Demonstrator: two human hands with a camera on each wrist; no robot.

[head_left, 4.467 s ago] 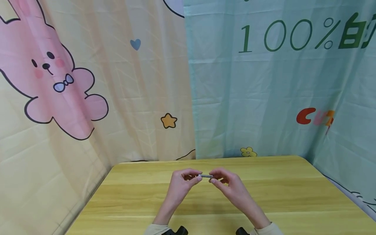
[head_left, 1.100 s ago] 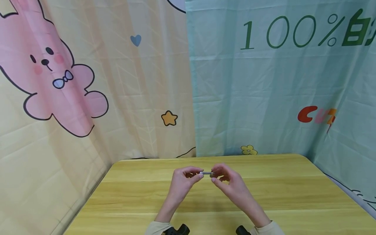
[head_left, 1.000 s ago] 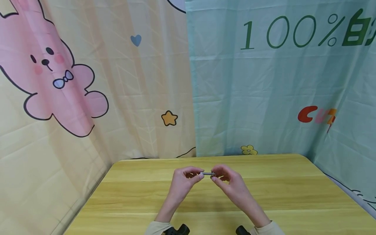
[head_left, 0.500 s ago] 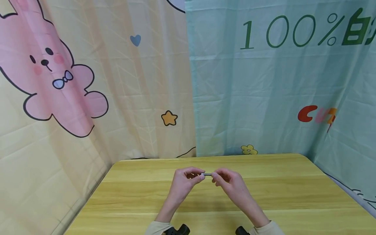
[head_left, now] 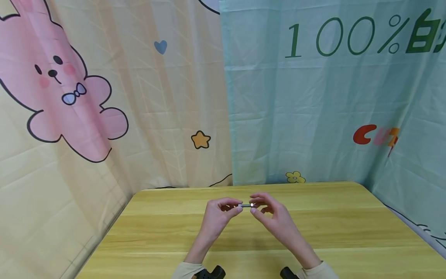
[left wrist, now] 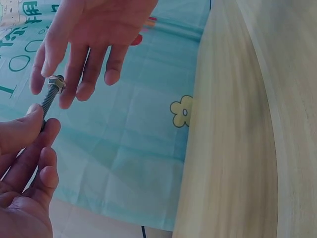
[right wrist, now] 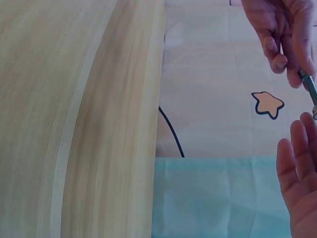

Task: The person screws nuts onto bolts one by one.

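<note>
My left hand (head_left: 216, 215) pinches one end of a small threaded metal bolt (head_left: 246, 205) between thumb and fingers, holding it level above the table. A hex nut (left wrist: 57, 83) sits on the bolt's other end, a little thread poking out beyond it. My right hand (head_left: 271, 213) is around that end with its thumb and fingers spread apart. In the left wrist view the right fingers are straight and beside the nut; whether one grazes it I cannot tell. The bolt (right wrist: 308, 82) shows partly at the right wrist view's edge. My left fingers hide its held end.
Beneath both hands lies a wood-grain table (head_left: 167, 228). Printed curtains (head_left: 181, 97) hang behind and at both sides of it. Dark wrist mounts (head_left: 216, 272) show at the bottom near the sleeves.
Half a second ago my right thumb and fingers were closed over the nut end; they have now spread, and the nut shows. My left hand keeps its pinch on the bolt, nearly still.
</note>
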